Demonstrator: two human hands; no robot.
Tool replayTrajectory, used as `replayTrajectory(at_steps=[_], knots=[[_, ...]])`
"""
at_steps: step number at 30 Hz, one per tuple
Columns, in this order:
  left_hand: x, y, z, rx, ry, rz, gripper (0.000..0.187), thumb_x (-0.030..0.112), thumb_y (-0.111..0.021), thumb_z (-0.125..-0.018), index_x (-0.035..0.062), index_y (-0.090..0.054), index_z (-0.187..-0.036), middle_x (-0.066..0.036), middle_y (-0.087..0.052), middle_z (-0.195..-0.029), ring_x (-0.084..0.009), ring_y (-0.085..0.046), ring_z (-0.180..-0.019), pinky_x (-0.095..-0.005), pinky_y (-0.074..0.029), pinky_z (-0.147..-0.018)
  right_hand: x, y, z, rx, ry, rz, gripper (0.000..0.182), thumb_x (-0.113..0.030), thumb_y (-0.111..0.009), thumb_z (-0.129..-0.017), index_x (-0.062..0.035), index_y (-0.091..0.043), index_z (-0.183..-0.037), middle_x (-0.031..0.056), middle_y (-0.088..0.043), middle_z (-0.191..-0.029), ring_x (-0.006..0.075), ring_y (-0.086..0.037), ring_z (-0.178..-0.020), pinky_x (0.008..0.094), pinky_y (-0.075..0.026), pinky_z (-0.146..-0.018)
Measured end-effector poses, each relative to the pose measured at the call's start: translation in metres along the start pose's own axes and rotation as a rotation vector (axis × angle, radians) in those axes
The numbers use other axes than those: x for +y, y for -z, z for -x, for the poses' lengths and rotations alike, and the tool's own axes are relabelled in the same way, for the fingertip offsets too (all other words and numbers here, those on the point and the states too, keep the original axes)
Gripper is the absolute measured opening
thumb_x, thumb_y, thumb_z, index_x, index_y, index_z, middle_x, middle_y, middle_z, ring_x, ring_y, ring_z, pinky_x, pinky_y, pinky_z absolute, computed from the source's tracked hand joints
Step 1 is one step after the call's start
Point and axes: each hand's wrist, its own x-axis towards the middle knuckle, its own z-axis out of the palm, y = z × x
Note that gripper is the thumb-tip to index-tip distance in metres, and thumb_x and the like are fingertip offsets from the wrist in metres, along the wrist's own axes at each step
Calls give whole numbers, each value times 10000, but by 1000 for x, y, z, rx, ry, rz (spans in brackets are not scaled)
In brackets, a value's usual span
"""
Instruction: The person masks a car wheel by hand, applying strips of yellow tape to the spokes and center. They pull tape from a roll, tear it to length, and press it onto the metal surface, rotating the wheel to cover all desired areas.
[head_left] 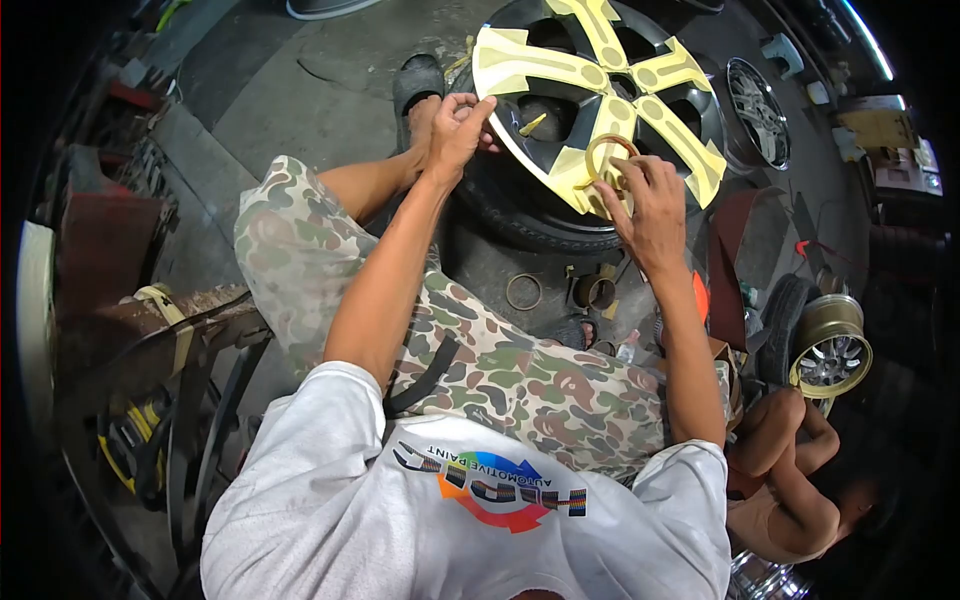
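Observation:
A dark wheel rim (550,110) with yellow masking tape (560,68) over its spokes lies on a black tire (520,215) in front of my knees. At the rim's left edge, my left hand (460,135) pinches the end of a thin tape strip that runs along the edge. My right hand (648,205) is closed around the lower side of a tape roll (611,150), which stands over the rim's near edge beside the lowest taped spoke. A small yellow scrap (533,125) sticks up between two spokes.
Tape rolls (524,292) lie on the floor below the tire. Another rim (757,112) stands to the right, with a gold-edged rim (830,345) lower down. A person (790,465) crouches at the lower right. A metal frame (190,400) is on the left.

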Motion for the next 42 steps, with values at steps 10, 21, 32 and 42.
replayTrajectory(at_steps=[10, 21, 32, 42], knots=[[-1, -7, -9, 107, -65, -101, 398, 338, -644, -1017, 14, -544, -1225, -5, -579, -698, -66, -535, -539, -232, -485, -465, 140, 1, -20, 106, -324, 95, 380, -356, -647, -981, -20, -694, -1153, 168, -650, -1054, 363, -616, -1018, 466, -474, -888], [-13, -46, 31, 227, -125, -276, 379, 355, -492, -1092, 11, -624, -1181, 14, -502, -627, -77, -478, -444, -234, -402, -407, 179, -40, -64, -363, -396, 274, 711, -518, -267, -1088, -21, -752, -936, 223, -730, -1003, 429, -689, -953, 556, -479, -891], [4, -32, -9, 209, -192, -468, 387, 288, -552, -1068, -56, -679, -1192, -23, -664, -937, -109, -556, -830, -275, -456, -824, 155, -37, -55, -461, -572, 282, 808, -567, -198, -1077, 0, -766, -988, 279, -724, -1045, 461, -678, -1032, 559, -451, -974], [3, 20, -156, -157, 18, -252, 512, 399, -663, -993, -44, -705, -1246, -84, -741, -1131, -150, -671, -970, -280, -522, -873, 66, -32, -34, -440, -887, 217, 802, -622, -299, -1042, 37, -756, -1068, 320, -708, -1093, 474, -667, -1092, 534, -443, -992]])
